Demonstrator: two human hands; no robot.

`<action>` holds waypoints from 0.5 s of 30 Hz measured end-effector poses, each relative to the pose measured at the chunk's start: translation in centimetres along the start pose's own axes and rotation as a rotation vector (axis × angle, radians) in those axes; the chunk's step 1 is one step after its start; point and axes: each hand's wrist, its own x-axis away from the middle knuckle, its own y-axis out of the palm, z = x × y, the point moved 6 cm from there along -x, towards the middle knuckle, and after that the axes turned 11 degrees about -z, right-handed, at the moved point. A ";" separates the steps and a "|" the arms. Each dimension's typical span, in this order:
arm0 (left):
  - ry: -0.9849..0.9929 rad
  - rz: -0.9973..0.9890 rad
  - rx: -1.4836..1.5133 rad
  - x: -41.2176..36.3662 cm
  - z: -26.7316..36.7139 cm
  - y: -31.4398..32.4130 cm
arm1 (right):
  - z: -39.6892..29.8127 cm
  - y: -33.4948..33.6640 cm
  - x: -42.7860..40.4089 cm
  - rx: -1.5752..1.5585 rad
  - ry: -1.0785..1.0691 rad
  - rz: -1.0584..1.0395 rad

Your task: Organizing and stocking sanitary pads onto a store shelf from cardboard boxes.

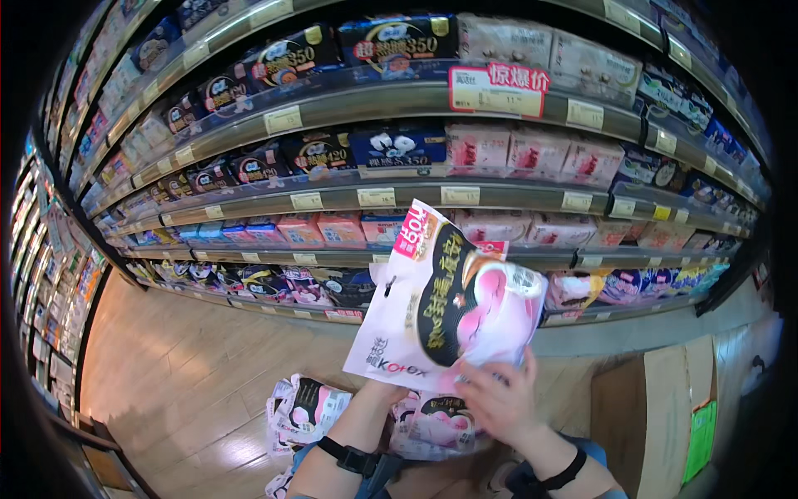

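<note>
A pink-and-white Kotex sanitary product pack (405,324) is held up, tilted, in front of the shelves. It has a black printed panel and a pink corner. My left hand (388,391) grips it from beneath and behind, with the fingers hidden by the pack. My right hand (499,393) holds its lower right corner, slightly blurred. A pink tag (495,249) peeks out behind the pack's upper right side. Below my hands lie several similar packs (439,421) between my forearms. Another small pile of packs (312,405) rests on the wood-look floor left of my left forearm.
Long store shelves (399,193) full of sanitary product packs curve across the view, with price tags along their edges. A cardboard box (661,411) with a green label stands at right. Another stocked shelf (50,299) runs down the left side.
</note>
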 end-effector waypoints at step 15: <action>0.052 0.341 -0.219 1.1 3.9 -1.1 | 14.5 15.6 11.1 -0.386 1.005 -0.237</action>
